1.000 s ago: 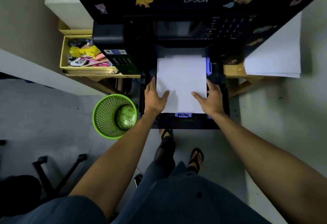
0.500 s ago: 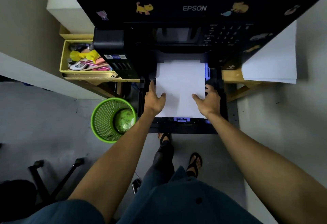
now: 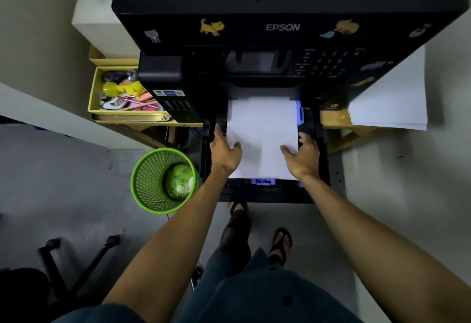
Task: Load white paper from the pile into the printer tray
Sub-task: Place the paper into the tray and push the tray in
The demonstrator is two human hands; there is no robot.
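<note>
A stack of white paper [image 3: 262, 129] lies in the pulled-out black printer tray [image 3: 265, 194] under the black Epson printer [image 3: 280, 27]. My left hand [image 3: 225, 150] lies along the stack's left edge with straight fingers, thumb resting on the top sheet. My right hand [image 3: 304, 155] is at the right edge. Its thumb is on the paper and its fingers curl over the side just below the blue side guide [image 3: 299, 113]. A blue end guide [image 3: 263, 181] meets the stack's near edge. The pile of white paper [image 3: 390, 103] sits to the printer's right.
A green mesh waste bin [image 3: 163, 180] stands on the floor left of the tray. A yellow box of pens and small items [image 3: 122, 98] sits left of the printer on a wooden stand. A chair base [image 3: 76, 259] is at lower left. My feet are below the tray.
Both hands have slid a little further in along the paper's sides. The right fingers have gone from lying flat to curling over the right edge. The stack has stayed in the tray.
</note>
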